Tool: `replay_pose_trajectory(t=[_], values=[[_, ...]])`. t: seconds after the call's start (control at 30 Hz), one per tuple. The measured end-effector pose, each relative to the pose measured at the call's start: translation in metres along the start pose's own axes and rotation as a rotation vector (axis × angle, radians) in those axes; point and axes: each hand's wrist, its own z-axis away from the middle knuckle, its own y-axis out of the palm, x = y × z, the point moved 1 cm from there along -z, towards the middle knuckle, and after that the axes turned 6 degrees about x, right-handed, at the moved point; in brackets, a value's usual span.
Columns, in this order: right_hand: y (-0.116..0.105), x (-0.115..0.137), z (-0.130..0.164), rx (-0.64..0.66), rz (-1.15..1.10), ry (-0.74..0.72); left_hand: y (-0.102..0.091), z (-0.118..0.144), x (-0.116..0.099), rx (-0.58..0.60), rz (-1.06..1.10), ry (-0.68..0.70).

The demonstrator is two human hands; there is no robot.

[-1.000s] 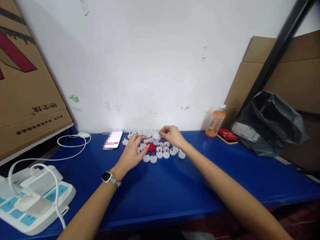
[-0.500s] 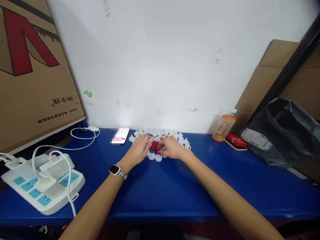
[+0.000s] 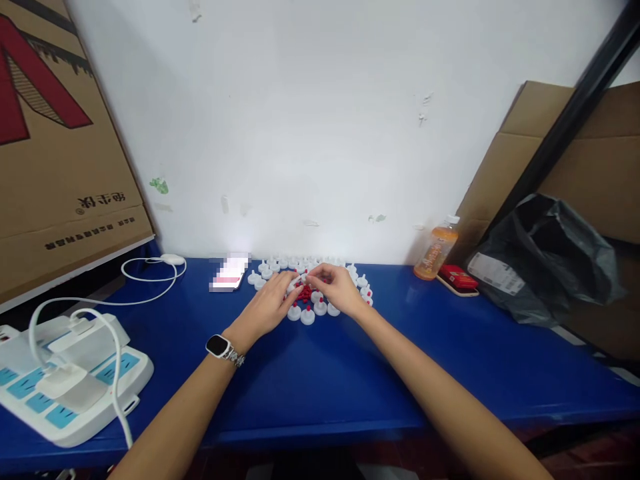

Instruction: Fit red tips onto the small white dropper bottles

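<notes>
Many white round caps with pointed nozzles (image 3: 307, 316) stand on the blue table around a small pile of tiny red caps (image 3: 304, 293). Several nozzles at the front and right carry a red tip. My left hand (image 3: 270, 303), with a watch on its wrist, lies over the white caps at the left of the pile, fingers stretched forward and thumb apart. Above the back of the pile my right hand (image 3: 337, 290) pinches a tiny red cap at a white nozzle; its fingertips partly hide it. Both hands cover some of the caps.
A phone with a lit screen (image 3: 230, 273) lies left of the caps. Further left is a power strip (image 3: 75, 393) with white cables. An orange drink bottle (image 3: 437, 250), a red packet on a phone (image 3: 457, 277) and a black plastic bag (image 3: 545, 260) are at right. Cardboard (image 3: 75, 193) leans at left.
My right hand has risen from the front of the red pile to its back, closer to my left fingertips. My left hand keeps nearly the same place; the view has shifted slightly.
</notes>
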Motion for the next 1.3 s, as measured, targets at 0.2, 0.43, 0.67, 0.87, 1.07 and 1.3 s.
replay_pose_trajectory(t=[0.2, 0.43, 0.67, 0.87, 1.07, 1.3], values=[[0.01, 0.003, 0.004, -0.09, -0.41, 0.043, 0.002, 0.0, -0.009, 0.015, -0.017, 0.048], [0.011, 0.012, 0.005, -0.103, -0.431, 0.087, 0.008, 0.001, -0.011, 0.009, 0.036, 0.012], [0.03, 0.015, 0.005, -0.272, -0.463, 0.077, 0.011, 0.001, -0.009, -0.016, 0.052, 0.019], [0.036, 0.017, 0.005, -0.244, -0.422, -0.001, 0.01, 0.0, -0.006, -0.069, 0.115, 0.03], [0.022, 0.011, -0.028, -0.051, -0.261, -0.013, 0.006, -0.002, 0.007, -0.11, 0.113, -0.045], [0.021, -0.016, -0.087, 0.036, 0.321, 0.01, -0.019, 0.001, 0.052, -0.263, 0.005, -0.207]])
